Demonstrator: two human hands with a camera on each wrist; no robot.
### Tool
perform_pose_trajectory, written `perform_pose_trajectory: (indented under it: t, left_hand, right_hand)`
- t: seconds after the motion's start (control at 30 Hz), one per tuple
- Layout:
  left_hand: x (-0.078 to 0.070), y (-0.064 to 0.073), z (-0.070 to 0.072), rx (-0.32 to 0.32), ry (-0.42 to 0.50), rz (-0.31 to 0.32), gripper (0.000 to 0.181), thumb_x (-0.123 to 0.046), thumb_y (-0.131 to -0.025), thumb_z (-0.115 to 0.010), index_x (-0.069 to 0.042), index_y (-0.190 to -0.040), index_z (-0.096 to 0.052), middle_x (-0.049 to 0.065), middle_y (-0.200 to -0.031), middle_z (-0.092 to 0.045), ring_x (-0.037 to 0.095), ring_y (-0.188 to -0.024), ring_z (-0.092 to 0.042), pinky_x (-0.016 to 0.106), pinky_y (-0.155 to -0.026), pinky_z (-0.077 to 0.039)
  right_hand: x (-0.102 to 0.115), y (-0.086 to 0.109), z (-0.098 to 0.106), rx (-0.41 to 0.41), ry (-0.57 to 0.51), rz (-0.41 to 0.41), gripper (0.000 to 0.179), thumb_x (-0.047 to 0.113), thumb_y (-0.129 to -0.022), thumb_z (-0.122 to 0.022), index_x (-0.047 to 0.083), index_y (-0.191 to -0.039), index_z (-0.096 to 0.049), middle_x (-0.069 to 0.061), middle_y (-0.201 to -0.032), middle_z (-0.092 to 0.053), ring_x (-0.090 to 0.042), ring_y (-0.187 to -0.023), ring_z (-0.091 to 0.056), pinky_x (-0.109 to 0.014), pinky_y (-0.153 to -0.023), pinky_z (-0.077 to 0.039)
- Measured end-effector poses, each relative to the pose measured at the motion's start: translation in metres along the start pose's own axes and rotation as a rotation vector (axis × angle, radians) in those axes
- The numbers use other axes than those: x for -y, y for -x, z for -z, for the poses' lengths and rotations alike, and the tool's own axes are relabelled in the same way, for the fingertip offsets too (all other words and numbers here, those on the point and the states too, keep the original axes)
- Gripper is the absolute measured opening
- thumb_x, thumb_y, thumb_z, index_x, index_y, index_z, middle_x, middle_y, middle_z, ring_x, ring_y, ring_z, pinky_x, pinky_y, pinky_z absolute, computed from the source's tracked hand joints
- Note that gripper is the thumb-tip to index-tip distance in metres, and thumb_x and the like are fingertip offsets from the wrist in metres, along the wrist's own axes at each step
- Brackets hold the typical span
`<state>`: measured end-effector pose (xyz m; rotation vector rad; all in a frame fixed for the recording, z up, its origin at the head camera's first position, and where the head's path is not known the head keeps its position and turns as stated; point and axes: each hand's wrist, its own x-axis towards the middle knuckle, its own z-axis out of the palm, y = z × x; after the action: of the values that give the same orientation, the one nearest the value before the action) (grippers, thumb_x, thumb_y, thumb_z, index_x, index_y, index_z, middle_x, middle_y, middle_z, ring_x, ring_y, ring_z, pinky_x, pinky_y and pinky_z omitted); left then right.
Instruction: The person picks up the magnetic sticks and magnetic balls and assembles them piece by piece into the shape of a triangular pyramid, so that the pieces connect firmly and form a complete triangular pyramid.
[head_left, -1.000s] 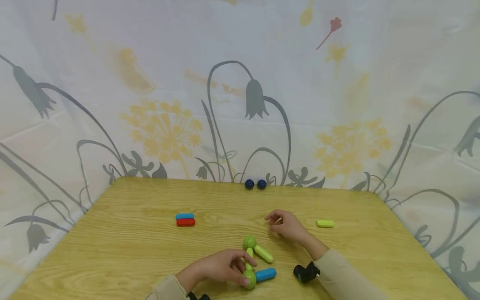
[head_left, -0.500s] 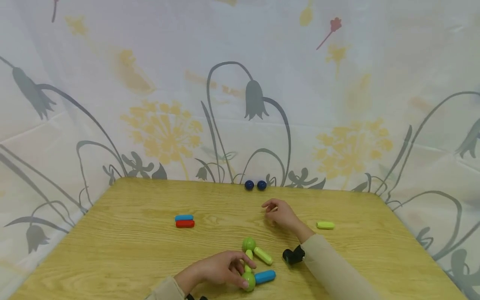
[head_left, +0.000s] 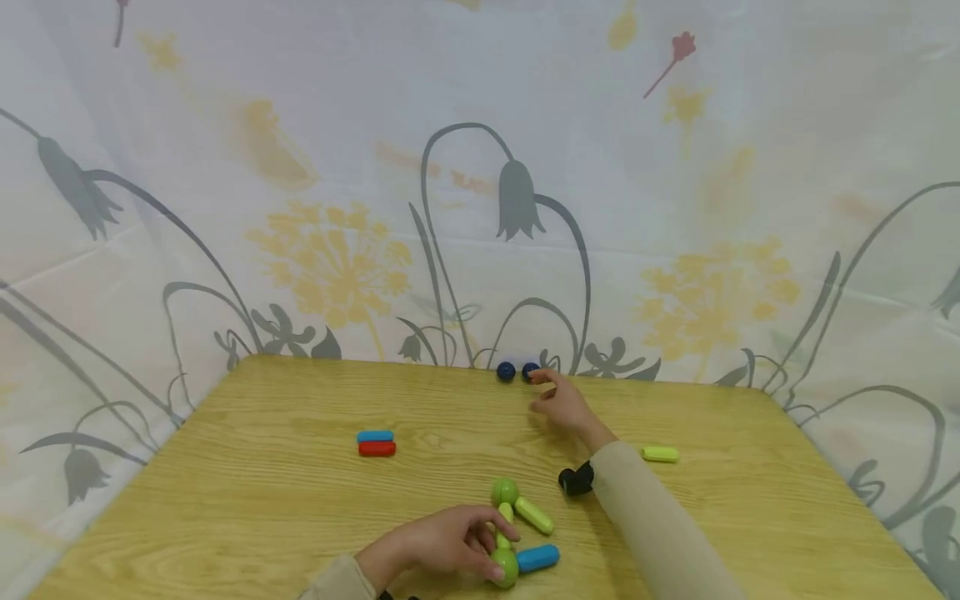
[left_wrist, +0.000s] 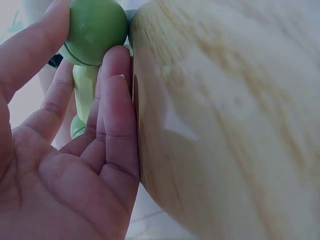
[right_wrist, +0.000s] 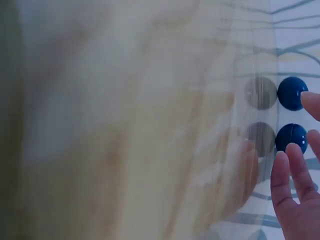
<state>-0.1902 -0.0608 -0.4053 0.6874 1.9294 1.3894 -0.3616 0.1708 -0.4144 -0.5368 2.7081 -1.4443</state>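
Observation:
At the near edge, my left hand [head_left: 450, 543] grips a green ball [head_left: 505, 567] of a joined toy, thumb on one side and fingers on the other, as the left wrist view also shows on the green ball [left_wrist: 97, 31]. A yellow-green rod [head_left: 505, 523] links it to a second green ball [head_left: 506, 492]. Another yellow-green rod [head_left: 534, 515] and a blue rod [head_left: 538, 557] extend to the right. At the far edge, my right hand [head_left: 564, 406] reaches with fingers spread near two dark blue balls [head_left: 506, 372]; in the right wrist view its fingertips are close to a dark blue ball [right_wrist: 291, 137].
A blue rod [head_left: 375, 436] and a red rod [head_left: 377, 448] lie side by side at left on the wooden table [head_left: 247, 500]. A lone yellow-green rod [head_left: 660, 454] lies right of my right forearm. A patterned cloth [head_left: 337, 167] hangs behind the far edge.
My right hand has moved forward across the table to the dark blue balls. My left hand keeps its hold on the green ball and stays in place.

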Motion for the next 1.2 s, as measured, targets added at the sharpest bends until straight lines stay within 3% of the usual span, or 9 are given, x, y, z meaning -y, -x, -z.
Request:
perform_pose_trajectory:
  t: [0.23, 0.47, 0.57, 0.77, 0.87, 1.2]
  left_hand:
    - [0.000, -0.001, 0.000, -0.001, -0.013, 0.008, 0.030, -0.006, -0.086, -0.067, -0.010, -0.115, -0.061, 0.001, -0.093, -0.056, 0.013, -0.080, -0.054, 0.022, -0.071, -0.045]
    - [0.000, -0.002, -0.004, 0.004, -0.006, 0.022, 0.030, -0.006, -0.085, -0.068, -0.010, -0.114, -0.060, 0.001, -0.093, -0.055, 0.012, -0.079, -0.052, 0.022, -0.070, -0.044]
    - [-0.001, -0.001, -0.003, 0.011, -0.006, 0.021, 0.030, -0.006, -0.086, -0.067, -0.010, -0.114, -0.060, 0.001, -0.093, -0.055, 0.012, -0.080, -0.053, 0.022, -0.071, -0.044]
    - [-0.003, 0.000, -0.001, 0.001, -0.021, 0.035, 0.029, -0.007, -0.086, -0.068, -0.010, -0.114, -0.060, 0.001, -0.093, -0.055, 0.014, -0.080, -0.053, 0.023, -0.070, -0.044]
    - [-0.002, -0.001, -0.001, -0.001, -0.018, 0.042, 0.029, -0.008, -0.086, -0.068, -0.011, -0.113, -0.061, 0.001, -0.093, -0.056, 0.015, -0.080, -0.053, 0.024, -0.070, -0.044]
    - [0.001, -0.001, -0.002, -0.027, -0.016, 0.046, 0.029, -0.009, -0.084, -0.070, -0.012, -0.111, -0.061, 0.003, -0.091, -0.056, 0.016, -0.080, -0.053, 0.025, -0.070, -0.044]
  right_hand:
    - [-0.006, -0.016, 0.001, 0.053, 0.017, -0.010, 0.070, -0.001, -0.085, -0.063, 0.006, -0.145, -0.028, -0.020, -0.145, -0.029, -0.041, -0.121, -0.038, -0.051, -0.091, -0.040]
    - [-0.007, -0.015, 0.004, 0.004, 0.124, -0.011, 0.061, 0.000, -0.079, -0.070, -0.001, -0.134, -0.044, -0.030, -0.123, -0.034, -0.041, -0.106, -0.042, -0.051, -0.084, -0.041]
    - [-0.003, -0.009, 0.005, 0.039, 0.174, -0.033, 0.053, -0.001, -0.077, -0.070, -0.003, -0.127, -0.051, -0.032, -0.125, -0.034, -0.043, -0.111, -0.040, -0.052, -0.087, -0.040]
    - [0.006, 0.014, 0.009, 0.127, 0.178, 0.024, 0.028, -0.005, -0.079, -0.065, -0.002, -0.106, -0.062, -0.019, -0.108, -0.057, -0.034, -0.095, -0.054, -0.043, -0.077, -0.047]
    - [0.008, 0.032, 0.011, 0.147, 0.178, 0.013, 0.024, -0.002, -0.082, -0.066, 0.002, -0.105, -0.062, -0.012, -0.103, -0.058, -0.026, -0.088, -0.055, -0.037, -0.072, -0.047]
    - [0.013, 0.081, 0.014, 0.194, 0.119, 0.021, 0.024, 0.001, -0.082, -0.066, 0.005, -0.105, -0.060, -0.011, -0.099, -0.056, -0.016, -0.066, -0.054, -0.029, -0.056, -0.046]
